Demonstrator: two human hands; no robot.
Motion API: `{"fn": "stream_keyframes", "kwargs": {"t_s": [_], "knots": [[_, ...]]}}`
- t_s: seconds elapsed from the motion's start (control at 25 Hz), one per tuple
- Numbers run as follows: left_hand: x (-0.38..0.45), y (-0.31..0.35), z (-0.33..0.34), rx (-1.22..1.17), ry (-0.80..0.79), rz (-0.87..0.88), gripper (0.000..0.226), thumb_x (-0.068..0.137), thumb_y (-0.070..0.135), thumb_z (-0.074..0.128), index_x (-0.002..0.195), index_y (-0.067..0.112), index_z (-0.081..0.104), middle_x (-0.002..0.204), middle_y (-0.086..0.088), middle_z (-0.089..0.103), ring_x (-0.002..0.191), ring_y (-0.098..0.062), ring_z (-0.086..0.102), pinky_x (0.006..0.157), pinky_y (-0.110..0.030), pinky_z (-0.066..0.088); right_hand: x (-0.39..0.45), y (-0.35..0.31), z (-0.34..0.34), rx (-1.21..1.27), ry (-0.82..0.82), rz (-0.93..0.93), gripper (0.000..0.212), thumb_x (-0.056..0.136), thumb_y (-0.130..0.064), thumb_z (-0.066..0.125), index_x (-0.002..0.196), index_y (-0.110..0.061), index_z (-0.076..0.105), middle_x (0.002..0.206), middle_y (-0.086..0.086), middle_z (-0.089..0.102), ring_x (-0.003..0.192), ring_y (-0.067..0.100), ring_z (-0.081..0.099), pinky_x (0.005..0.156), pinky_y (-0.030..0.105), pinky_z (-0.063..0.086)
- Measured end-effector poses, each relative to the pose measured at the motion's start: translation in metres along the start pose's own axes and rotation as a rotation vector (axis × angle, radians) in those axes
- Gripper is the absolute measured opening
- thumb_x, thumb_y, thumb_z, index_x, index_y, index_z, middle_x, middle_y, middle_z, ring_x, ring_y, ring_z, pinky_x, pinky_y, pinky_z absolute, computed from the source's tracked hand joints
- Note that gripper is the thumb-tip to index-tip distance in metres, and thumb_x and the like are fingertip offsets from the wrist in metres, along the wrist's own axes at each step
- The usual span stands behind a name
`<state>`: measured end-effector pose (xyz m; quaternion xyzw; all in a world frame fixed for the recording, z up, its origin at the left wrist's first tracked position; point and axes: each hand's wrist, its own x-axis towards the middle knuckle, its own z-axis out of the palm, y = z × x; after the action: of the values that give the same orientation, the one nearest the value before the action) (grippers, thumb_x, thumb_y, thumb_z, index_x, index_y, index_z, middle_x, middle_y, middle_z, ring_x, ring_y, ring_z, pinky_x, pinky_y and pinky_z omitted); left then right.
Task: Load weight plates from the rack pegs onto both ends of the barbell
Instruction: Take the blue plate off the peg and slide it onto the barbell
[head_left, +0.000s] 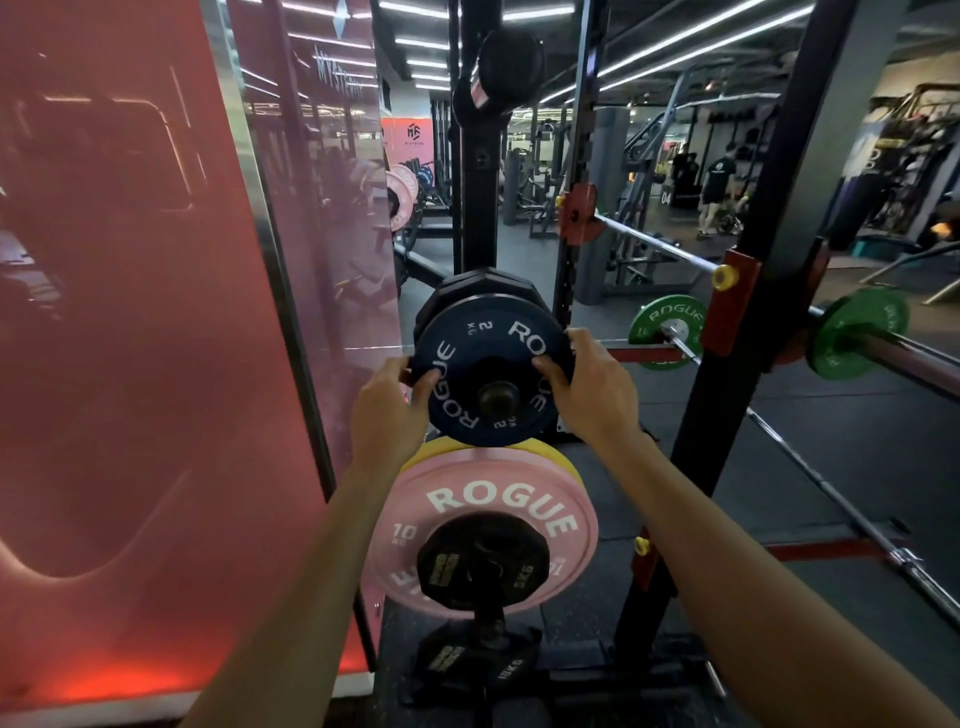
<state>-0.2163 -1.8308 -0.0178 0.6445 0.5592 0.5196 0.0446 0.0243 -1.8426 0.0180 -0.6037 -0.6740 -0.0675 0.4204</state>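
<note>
A dark blue 2 kg plate (485, 358) sits on a rack peg in front of a thicker black plate (470, 288). My left hand (389, 402) grips its left edge and my right hand (589, 387) grips its right edge. Below hangs a pink 10 kg plate (483, 493) with a small black plate (467, 564) in front and a yellow plate (415, 457) behind it. The barbell (904, 356) lies on the rack at the right and carries a green plate (857, 332). A mirror beyond shows another green plate (665, 322).
A black rack upright (748, 364) with red hooks stands between the pegs and the barbell. A red glass wall (156, 312) runs along the left. Another black plate (472, 660) rests low on the rack. A second bar (841, 509) slopes to the floor at right. People stand far back.
</note>
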Motion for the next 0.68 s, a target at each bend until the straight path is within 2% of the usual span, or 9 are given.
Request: {"fn": "stream_keyframes", "kwargs": {"t_s": [0.16,0.36,0.52,0.68], "knots": [[-0.009,0.002,-0.008,0.001,-0.037,0.015,0.039,0.096,0.048,0.055,0.114,0.014,0.06,0.099,-0.005,0.069,0.089,-0.025,0.064,0.076,-0.037,0.05,-0.011,-0.002,-0.012,-0.012,-0.018,-0.01,0.041,0.093,-0.052,0.052,0.112,-0.015,0.048,0.095,0.008,0.064,0.08,0.031,0.063,0.057,0.034,0.043],[-0.034,0.011,-0.02,0.008,-0.003,0.039,0.039,0.094,0.053,0.05,0.107,0.018,0.058,0.095,-0.003,0.066,0.087,-0.023,0.06,0.071,-0.034,0.043,-0.036,-0.004,-0.032,-0.008,-0.001,-0.055,0.04,0.094,-0.053,0.049,0.111,-0.016,0.047,0.093,0.007,0.065,0.075,0.032,0.064,0.055,0.032,0.039],[-0.053,0.037,-0.032,0.031,0.061,0.033,0.033,0.096,0.05,0.05,0.104,0.019,0.059,0.096,0.0,0.066,0.093,-0.018,0.056,0.072,-0.03,0.039,-0.064,-0.002,-0.051,0.014,0.03,-0.033,0.044,0.095,-0.055,0.048,0.112,-0.014,0.05,0.091,0.006,0.068,0.077,0.03,0.066,0.057,0.031,0.038],[-0.086,0.089,-0.033,-0.007,0.055,0.117,0.029,0.096,0.041,0.055,0.106,0.014,0.061,0.095,-0.001,0.066,0.095,-0.022,0.055,0.074,-0.033,0.041,-0.096,0.021,-0.093,0.004,0.014,-0.005,0.045,0.093,-0.059,0.044,0.109,-0.017,0.046,0.088,0.004,0.067,0.074,0.025,0.065,0.056,0.034,0.046]]}}
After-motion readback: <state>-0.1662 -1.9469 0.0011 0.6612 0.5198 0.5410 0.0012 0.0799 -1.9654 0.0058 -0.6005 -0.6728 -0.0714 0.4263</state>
